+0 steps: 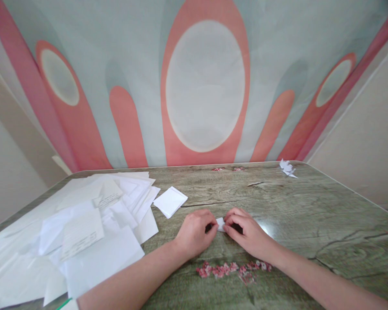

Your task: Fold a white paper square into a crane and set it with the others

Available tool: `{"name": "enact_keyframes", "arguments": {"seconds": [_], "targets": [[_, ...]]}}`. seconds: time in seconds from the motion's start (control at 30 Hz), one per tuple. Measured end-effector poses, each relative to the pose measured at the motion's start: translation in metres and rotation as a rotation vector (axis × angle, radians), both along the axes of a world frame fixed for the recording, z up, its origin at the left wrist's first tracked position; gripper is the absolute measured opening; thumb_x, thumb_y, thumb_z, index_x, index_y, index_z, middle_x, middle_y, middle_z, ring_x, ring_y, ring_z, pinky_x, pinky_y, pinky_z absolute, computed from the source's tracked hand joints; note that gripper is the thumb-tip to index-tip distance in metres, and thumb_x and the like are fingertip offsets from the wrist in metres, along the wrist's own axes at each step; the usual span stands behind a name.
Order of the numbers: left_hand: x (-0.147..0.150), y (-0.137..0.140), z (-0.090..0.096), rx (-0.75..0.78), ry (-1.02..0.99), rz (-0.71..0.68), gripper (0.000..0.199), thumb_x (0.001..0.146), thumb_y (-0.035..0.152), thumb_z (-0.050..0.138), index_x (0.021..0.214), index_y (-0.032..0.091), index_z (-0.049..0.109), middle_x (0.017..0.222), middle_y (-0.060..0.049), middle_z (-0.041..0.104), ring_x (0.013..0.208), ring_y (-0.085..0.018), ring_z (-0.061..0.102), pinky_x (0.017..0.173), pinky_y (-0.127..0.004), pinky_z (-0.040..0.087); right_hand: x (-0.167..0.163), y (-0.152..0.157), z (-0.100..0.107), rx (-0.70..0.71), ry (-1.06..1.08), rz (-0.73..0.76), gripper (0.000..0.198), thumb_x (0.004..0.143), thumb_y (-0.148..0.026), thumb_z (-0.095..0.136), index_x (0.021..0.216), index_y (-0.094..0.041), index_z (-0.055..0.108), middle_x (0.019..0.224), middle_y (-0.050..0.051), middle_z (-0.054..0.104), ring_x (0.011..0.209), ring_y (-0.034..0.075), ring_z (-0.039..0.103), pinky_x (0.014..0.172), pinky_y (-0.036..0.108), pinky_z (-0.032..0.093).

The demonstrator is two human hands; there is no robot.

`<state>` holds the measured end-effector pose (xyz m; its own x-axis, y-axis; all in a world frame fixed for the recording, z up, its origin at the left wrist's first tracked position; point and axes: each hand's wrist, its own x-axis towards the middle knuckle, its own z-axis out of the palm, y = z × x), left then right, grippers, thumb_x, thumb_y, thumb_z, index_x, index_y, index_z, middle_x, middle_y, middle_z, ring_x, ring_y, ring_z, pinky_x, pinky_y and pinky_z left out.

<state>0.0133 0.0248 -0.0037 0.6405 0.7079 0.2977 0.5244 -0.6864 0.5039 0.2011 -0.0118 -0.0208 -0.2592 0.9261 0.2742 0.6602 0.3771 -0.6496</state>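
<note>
Between my two hands is a small folded piece of white paper (220,224), low over the wood-patterned table. My left hand (195,232) pinches its left side between thumb and fingers. On its right side, the thumb and fingertips of my right hand (245,230) close on the paper too. The fingertips cover part of it, so its full shape is hidden. Just beyond my left hand lies a stack of square white paper (170,201).
A wide, untidy pile of white paper sheets (93,224) covers the left of the table (310,215). Small folded white paper shapes (287,168) sit at the far right edge. Pink printed flowers (226,269) mark the near surface. A patterned backdrop (205,86) hangs behind.
</note>
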Motion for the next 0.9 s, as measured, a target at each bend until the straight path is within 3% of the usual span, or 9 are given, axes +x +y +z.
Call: {"name": "enact_keyframes", "arguments": {"seconds": [0.57, 0.9], "targets": [[0.0026, -0.0004, -0.0044, -0.004, -0.008, 0.04, 0.009, 0.078, 0.016, 0.052, 0.085, 0.018, 0.057, 0.081, -0.002, 0.059, 0.076, -0.016, 0.054, 0.07, -0.025, 0.041, -0.0011, 0.0014, 0.0, 0.029, -0.034, -0.032, 0.007, 0.077, -0.015, 0.056, 0.073, -0.02, 0.055, 0.085, 0.001, 0.055, 0.085, 0.017, 0.051, 0.077, 0.031, 0.039], [0.0012, 0.0001, -0.0016, 0.02, 0.032, -0.011, 0.012, 0.08, 0.014, 0.048, 0.081, 0.019, 0.06, 0.082, -0.003, 0.059, 0.082, -0.017, 0.054, 0.074, -0.026, 0.041, 0.0022, -0.0056, 0.0037, 0.058, -0.023, 0.033, 0.015, 0.086, -0.014, 0.046, 0.089, -0.021, 0.059, 0.088, 0.003, 0.058, 0.086, 0.017, 0.053, 0.078, 0.032, 0.042]]}}
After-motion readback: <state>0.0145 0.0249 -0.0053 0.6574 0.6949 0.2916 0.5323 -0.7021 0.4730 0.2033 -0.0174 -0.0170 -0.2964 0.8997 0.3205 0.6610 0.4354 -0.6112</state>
